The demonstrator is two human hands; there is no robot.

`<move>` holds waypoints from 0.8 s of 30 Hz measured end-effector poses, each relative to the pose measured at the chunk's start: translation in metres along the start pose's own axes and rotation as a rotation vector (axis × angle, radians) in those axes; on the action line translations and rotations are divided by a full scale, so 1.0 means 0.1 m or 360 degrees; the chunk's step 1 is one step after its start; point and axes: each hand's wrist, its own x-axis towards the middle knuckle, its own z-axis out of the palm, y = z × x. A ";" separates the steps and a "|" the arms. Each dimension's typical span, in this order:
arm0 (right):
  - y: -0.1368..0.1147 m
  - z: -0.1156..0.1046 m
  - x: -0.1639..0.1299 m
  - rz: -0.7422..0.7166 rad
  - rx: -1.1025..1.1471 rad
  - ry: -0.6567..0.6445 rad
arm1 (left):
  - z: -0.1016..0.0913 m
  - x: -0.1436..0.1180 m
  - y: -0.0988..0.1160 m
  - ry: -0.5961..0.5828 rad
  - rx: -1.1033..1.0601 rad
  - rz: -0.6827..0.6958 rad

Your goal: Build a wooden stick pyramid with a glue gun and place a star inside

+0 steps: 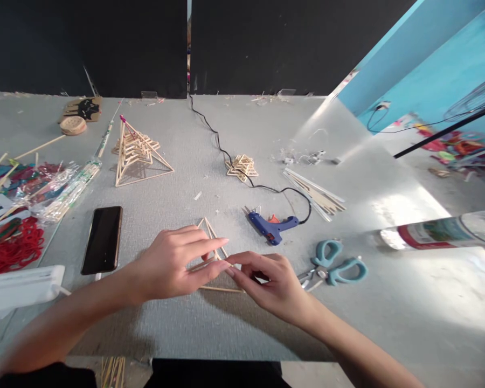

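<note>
A small frame of thin wooden sticks (222, 290) lies on the grey table, forming triangles that rise to a peak. My left hand (178, 261) reaches over its left side, index finger and thumb stretched out and apart, the thumb tip meeting my right fingertips. The lower fingers of that hand are partly hidden behind the sticks. With thumb and index finger pinched, my right hand (270, 277) grips the frame at its right corner. Just beyond lies a blue hot glue gun (272, 226). Scissors with light blue handles (327, 267) rest right of my right hand.
A phone (102, 240) lies left. Behind stand a pyramid of sticks (139, 148) and a stick star (242, 166), crossed by the black cord (216, 134). Glue sticks (315, 194) and a plastic bottle (436, 234) are right; red string (14, 248) and packets are far left.
</note>
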 end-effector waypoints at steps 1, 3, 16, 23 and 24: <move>0.00 0.00 0.00 -0.0011 -0.0002 0.0009 | 0.00 0.00 0.00 -0.0003 -0.0003 -0.0006; -0.01 0.00 0.01 -0.0033 -0.0007 0.0024 | 0.00 0.01 0.00 -0.0005 -0.0007 -0.0008; 0.02 0.01 -0.02 0.0000 0.0004 0.0000 | 0.02 0.00 0.00 0.0010 -0.0035 -0.0010; 0.03 0.00 -0.04 -0.0011 0.0000 0.0004 | 0.03 0.00 0.00 0.0005 0.0017 0.0007; 0.03 0.00 -0.04 -0.0004 0.0002 -0.0001 | 0.02 0.00 0.00 -0.0001 0.0027 0.0006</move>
